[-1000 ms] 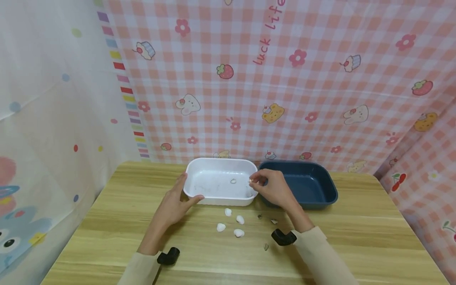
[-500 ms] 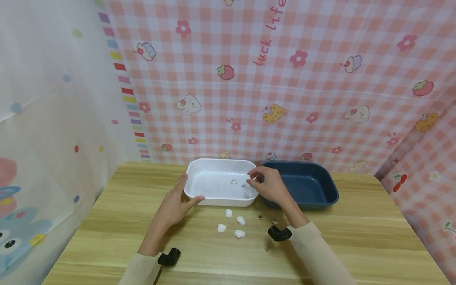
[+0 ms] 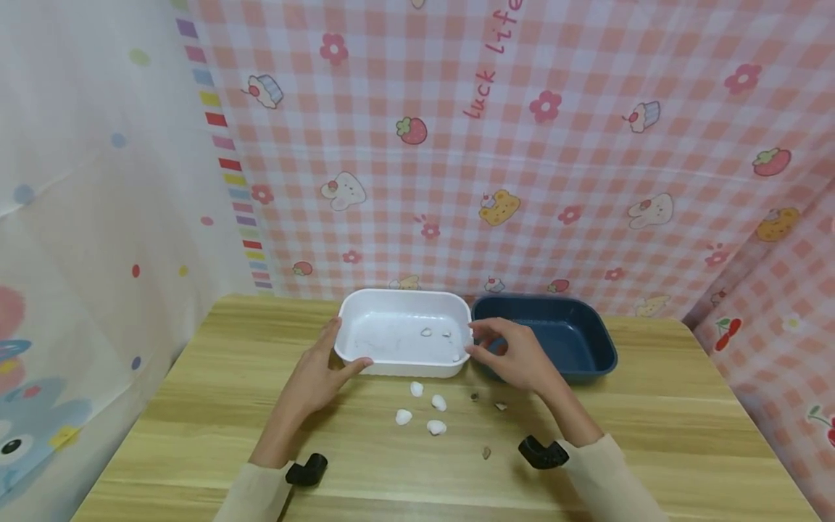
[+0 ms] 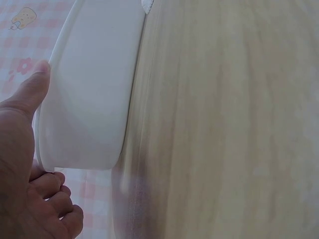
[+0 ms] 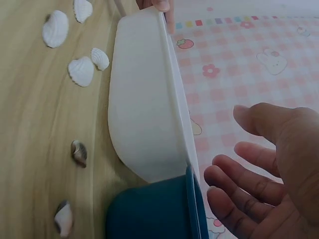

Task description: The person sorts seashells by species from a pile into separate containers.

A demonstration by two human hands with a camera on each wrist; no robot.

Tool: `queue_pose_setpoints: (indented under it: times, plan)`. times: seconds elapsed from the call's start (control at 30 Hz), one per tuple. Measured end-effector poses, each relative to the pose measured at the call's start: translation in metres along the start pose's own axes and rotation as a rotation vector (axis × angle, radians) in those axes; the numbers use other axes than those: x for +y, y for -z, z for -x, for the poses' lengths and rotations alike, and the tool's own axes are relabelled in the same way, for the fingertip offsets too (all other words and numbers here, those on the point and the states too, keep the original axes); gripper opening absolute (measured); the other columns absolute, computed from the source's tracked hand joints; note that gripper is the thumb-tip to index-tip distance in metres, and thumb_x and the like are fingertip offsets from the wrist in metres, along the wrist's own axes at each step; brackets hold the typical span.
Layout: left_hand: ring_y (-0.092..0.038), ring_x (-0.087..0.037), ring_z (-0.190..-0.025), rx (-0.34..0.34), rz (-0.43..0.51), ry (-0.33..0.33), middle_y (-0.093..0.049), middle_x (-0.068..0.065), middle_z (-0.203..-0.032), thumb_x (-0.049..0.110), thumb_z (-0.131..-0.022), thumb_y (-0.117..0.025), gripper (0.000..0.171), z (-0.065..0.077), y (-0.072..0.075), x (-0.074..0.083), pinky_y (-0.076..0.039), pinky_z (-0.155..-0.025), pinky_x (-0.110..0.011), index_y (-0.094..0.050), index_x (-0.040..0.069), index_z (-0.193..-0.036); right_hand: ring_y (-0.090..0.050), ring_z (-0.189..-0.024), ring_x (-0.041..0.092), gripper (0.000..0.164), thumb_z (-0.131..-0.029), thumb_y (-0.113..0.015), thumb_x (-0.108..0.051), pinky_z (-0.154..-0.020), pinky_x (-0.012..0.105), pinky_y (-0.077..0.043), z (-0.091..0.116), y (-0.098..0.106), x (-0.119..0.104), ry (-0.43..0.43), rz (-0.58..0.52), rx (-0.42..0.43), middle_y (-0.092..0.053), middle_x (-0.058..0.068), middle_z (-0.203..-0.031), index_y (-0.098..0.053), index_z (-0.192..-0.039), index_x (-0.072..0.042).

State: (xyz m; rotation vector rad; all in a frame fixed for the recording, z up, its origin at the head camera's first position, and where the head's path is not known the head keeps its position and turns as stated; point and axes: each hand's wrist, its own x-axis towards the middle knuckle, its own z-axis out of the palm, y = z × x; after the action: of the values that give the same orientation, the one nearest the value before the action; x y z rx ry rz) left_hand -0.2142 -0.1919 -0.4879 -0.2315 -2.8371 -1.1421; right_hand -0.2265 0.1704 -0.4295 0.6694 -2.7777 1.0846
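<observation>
My left hand (image 3: 318, 377) holds the left end of a white plastic basin (image 3: 404, 368), thumb on the front rim and fingers at the side wall. In the left wrist view the fingers (image 4: 60, 201) are curled by the basin's end. Small shells (image 3: 426, 332) lie on the basin floor toward its right side. My right hand (image 3: 515, 355) hovers where the white basin meets a dark blue basin (image 3: 590, 373). Its thumb and fingers are spread apart with nothing between them, as the right wrist view shows. Several white ribbed shells (image 3: 404, 417) lie in front of the white basin.
Small brownish spiral shells (image 5: 79, 153) lie on the wooden table (image 3: 365, 471) in front of the blue basin. A pink checked cloth (image 3: 391, 239) hangs close behind both basins. A black wrist mount (image 3: 543, 453) sits on the right sleeve.
My right hand has let go of a small shell, which now lies in the white basin. The hand has then drawn back to the right, toward the blue basin. My left hand stays put.
</observation>
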Motion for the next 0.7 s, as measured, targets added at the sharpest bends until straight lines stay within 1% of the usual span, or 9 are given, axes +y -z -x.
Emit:
queue_pose_setpoints:
  times: [0.1, 0.23, 0.33, 0.47, 0.6, 0.7]
  plan:
    - [-0.027, -0.046, -0.153, 0.0, -0.002, 0.002, -0.017, -0.021, -0.171, 0.069, -0.089, -0.065, 0.11, 0.0, 0.0, 0.0, -0.03, -0.121, -0.064, -0.015, 0.008, -0.165, -0.069, -0.093, 0.014, 0.044, -0.095, -0.075, -0.03, -0.077, 0.035, -0.062, 0.009, 0.002, 0.0, 0.008, 0.001, -0.001, -0.075, 0.007, -0.113, -0.066, -0.134, -0.011]
    - [-0.027, -0.046, -0.153, -0.001, -0.006, 0.0, -0.017, -0.021, -0.171, 0.072, -0.088, -0.063, 0.112, 0.0, -0.001, 0.0, -0.031, -0.121, -0.064, -0.015, 0.008, -0.165, -0.069, -0.092, 0.015, 0.049, -0.095, -0.076, -0.032, -0.076, 0.039, -0.062, 0.022, 0.005, -0.002, 0.008, -0.005, -0.016, -0.074, 0.006, -0.113, -0.064, -0.138, -0.011]
    - [-0.028, -0.046, -0.153, -0.001, -0.009, 0.0, -0.018, -0.021, -0.171, 0.074, -0.087, -0.062, 0.113, 0.0, -0.001, 0.0, -0.031, -0.121, -0.064, -0.015, 0.008, -0.165, -0.068, -0.091, 0.016, 0.051, -0.094, -0.077, -0.031, -0.073, 0.033, -0.061, 0.031, 0.005, -0.001, 0.014, -0.016, -0.025, -0.073, 0.007, -0.114, -0.063, -0.139, -0.012]
    - [-0.027, -0.046, -0.153, 0.0, -0.013, 0.001, -0.018, -0.021, -0.171, 0.075, -0.087, -0.062, 0.113, 0.0, -0.001, 0.0, -0.031, -0.121, -0.064, -0.015, 0.008, -0.165, -0.068, -0.092, 0.016, 0.05, -0.093, -0.079, -0.027, -0.07, 0.029, -0.059, 0.042, 0.002, 0.002, 0.027, -0.039, -0.029, -0.073, 0.007, -0.112, -0.064, -0.137, -0.011]
    - [-0.026, -0.045, -0.154, 0.001, -0.016, 0.0, -0.018, -0.021, -0.17, 0.076, -0.087, -0.061, 0.114, 0.0, 0.0, 0.0, -0.03, -0.121, -0.063, -0.015, 0.007, -0.165, -0.069, -0.092, 0.014, 0.049, -0.091, -0.08, -0.023, -0.074, 0.028, -0.06, 0.051, 0.0, 0.006, 0.033, -0.044, -0.028, -0.074, 0.006, -0.109, -0.065, -0.136, -0.009]
    - [-0.026, -0.045, -0.154, 0.001, -0.021, -0.003, -0.018, -0.022, -0.17, 0.075, -0.087, -0.061, 0.114, 0.0, 0.0, 0.0, -0.03, -0.121, -0.063, -0.016, 0.006, -0.165, -0.069, -0.091, 0.012, 0.048, -0.091, -0.08, -0.022, -0.073, 0.027, -0.059, 0.059, -0.001, 0.009, 0.032, -0.058, -0.032, -0.074, 0.006, -0.108, -0.066, -0.135, -0.009]
